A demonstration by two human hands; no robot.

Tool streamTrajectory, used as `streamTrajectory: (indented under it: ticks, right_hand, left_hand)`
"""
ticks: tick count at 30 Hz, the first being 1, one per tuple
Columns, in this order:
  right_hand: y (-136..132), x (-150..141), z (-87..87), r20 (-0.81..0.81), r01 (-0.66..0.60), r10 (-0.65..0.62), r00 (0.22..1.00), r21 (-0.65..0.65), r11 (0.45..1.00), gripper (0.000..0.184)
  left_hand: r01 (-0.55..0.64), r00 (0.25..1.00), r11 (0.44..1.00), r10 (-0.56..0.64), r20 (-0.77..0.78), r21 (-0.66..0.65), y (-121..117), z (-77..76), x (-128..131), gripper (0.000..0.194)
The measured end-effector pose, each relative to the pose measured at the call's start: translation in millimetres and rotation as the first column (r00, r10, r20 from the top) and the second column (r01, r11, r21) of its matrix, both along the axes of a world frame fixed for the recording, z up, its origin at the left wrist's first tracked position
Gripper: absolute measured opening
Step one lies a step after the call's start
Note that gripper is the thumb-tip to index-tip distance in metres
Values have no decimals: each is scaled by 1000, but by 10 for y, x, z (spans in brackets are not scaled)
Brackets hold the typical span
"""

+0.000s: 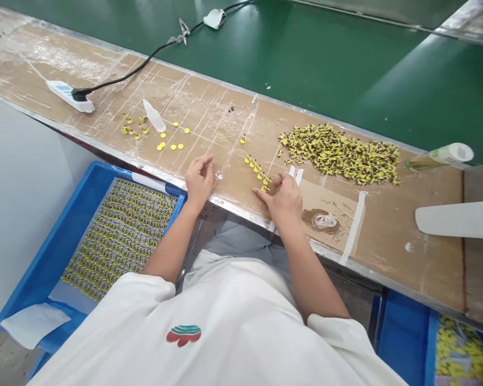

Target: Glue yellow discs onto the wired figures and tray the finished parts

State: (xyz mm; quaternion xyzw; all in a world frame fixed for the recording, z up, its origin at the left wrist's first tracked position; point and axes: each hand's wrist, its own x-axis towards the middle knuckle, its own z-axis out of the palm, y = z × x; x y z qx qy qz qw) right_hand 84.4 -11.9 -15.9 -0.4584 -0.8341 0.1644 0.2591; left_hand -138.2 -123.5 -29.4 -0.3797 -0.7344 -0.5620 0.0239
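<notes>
Right hand point(284, 198) touches yellow pieces point(258, 172) (perhaps pinching).

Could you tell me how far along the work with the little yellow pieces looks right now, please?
Done: the blue tray beside the person holds many rows of yellow pieces. In hand: the right hand touches a short row of pieces on the bench; the left hand rests near the bench edge, seemingly empty. Left: a large loose pile and a few scattered discs.
</notes>
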Motion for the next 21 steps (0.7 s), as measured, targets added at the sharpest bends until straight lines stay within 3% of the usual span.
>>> streamTrajectory:
  ticks: [9,21]
  right_hand:
    - [384,-530,87,127,-94,102,987,-62,994,65]
    - [653,-1223,63,153,-171,171,973,-15,985,48]
  left_hand:
    - [-8,999,999,10,-45,36,-34,2,42,22]
    - [9,999,999,-7,-31,47,-57,70,78,24]
